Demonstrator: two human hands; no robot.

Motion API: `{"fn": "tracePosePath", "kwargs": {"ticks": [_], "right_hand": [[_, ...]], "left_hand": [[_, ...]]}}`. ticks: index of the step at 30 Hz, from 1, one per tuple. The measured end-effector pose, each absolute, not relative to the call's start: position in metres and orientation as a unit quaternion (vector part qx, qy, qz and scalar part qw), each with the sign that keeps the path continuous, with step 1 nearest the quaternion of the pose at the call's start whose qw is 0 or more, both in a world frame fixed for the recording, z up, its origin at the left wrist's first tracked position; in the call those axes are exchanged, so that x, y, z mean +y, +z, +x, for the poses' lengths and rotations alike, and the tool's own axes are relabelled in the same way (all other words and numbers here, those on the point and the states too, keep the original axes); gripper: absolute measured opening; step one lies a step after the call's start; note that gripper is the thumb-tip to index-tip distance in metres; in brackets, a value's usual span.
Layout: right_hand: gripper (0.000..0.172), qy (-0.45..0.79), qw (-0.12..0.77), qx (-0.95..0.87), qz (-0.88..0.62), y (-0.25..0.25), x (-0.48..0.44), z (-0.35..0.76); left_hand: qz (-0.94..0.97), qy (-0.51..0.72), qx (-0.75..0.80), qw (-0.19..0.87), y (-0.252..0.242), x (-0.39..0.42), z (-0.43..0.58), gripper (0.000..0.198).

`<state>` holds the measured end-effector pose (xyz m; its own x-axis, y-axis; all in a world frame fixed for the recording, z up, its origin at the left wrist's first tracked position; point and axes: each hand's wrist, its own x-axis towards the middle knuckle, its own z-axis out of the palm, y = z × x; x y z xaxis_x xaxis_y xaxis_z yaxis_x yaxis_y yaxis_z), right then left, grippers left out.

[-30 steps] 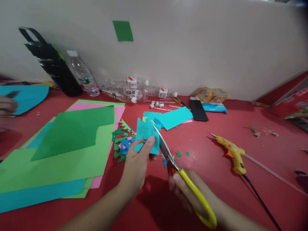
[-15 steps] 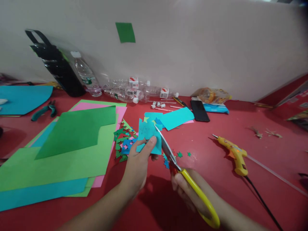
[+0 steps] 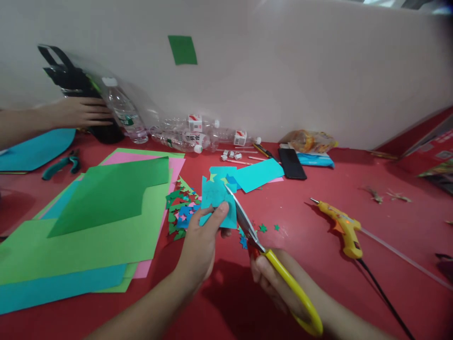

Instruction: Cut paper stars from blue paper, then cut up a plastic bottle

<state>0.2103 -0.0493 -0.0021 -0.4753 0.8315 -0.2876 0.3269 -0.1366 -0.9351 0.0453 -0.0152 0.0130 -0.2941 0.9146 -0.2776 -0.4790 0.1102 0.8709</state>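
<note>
My left hand [image 3: 205, 231] pinches a light-blue piece of paper [image 3: 214, 193] with faint drawn lines, thumb on top and fingers partly hidden underneath. In my right hand [image 3: 272, 274] are scissors [image 3: 292, 285] with yellow handles, and their blades lie along the paper's right side, tips over its upper part. Small paper stars [image 3: 262, 228] lie just beyond the blades on the red table. Left of the paper is a heap of green, blue and pink paper scraps [image 3: 180, 212]. Another light-blue paper strip [image 3: 260, 174] lies behind.
Large coloured sheets [image 3: 106, 236] cover the left side. A yellow glue gun [image 3: 341, 224] with its cord lies at right, a phone [image 3: 292, 164] farther back. Plastic bottles [image 3: 184, 134] line the wall. Another person's hand [image 3: 83, 112] grips a black flask [image 3: 108, 132].
Another person's hand has come in from the left and taken hold of the black flask. My hands, the paper and the scissors stay nearly the same; the view has shifted slightly.
</note>
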Motion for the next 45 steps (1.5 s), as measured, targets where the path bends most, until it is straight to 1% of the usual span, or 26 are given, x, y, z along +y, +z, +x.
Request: {"fn": "tracePosePath", "kwargs": {"ticks": [10,15,20,25,29,31,34,36,38,41,45], "right_hand": [[0.064,0.591,0.217,-0.624,-0.463,-0.005,-0.050,0.212],[0.062,0.587,0.204,-0.634,-0.459,-0.003,-0.047,0.214],[0.064,0.560,0.210,-0.658,-0.458,0.001,-0.043,0.217],[0.061,0.573,0.210,-0.652,-0.450,0.002,-0.039,0.220],[0.061,0.585,0.207,-0.639,-0.455,-0.001,-0.037,0.220],[0.060,0.597,0.209,-0.623,-0.460,-0.003,-0.037,0.219],[0.060,0.612,0.215,-0.598,-0.470,-0.005,-0.039,0.218],[0.060,0.619,0.222,-0.587,-0.473,-0.006,-0.039,0.217],[0.062,0.625,0.227,-0.578,-0.472,-0.008,-0.038,0.215],[0.064,0.631,0.235,-0.568,-0.474,-0.010,-0.038,0.213],[0.064,0.641,0.237,-0.551,-0.479,-0.009,-0.042,0.209]], "left_hand": [[0.216,0.635,0.493,0.554,0.015,-0.016,0.046,0.035],[0.208,0.637,0.495,0.553,0.018,-0.015,0.045,0.036],[0.205,0.652,0.486,0.544,0.022,-0.010,0.040,0.037],[0.260,0.661,0.434,0.554,0.027,-0.001,0.031,0.032],[0.278,0.648,0.436,0.560,0.022,0.004,0.023,0.026],[0.264,0.628,0.437,0.588,0.019,0.004,0.020,0.023],[0.258,0.550,0.401,0.685,0.015,0.003,0.019,0.025],[0.271,0.515,0.370,0.724,0.014,0.002,0.020,0.025],[0.285,0.529,0.365,0.711,0.014,0.001,0.021,0.021],[0.298,0.589,0.384,0.646,0.015,0.002,0.023,0.015],[0.355,0.626,0.403,0.565,0.012,0.001,0.025,0.015]]}}
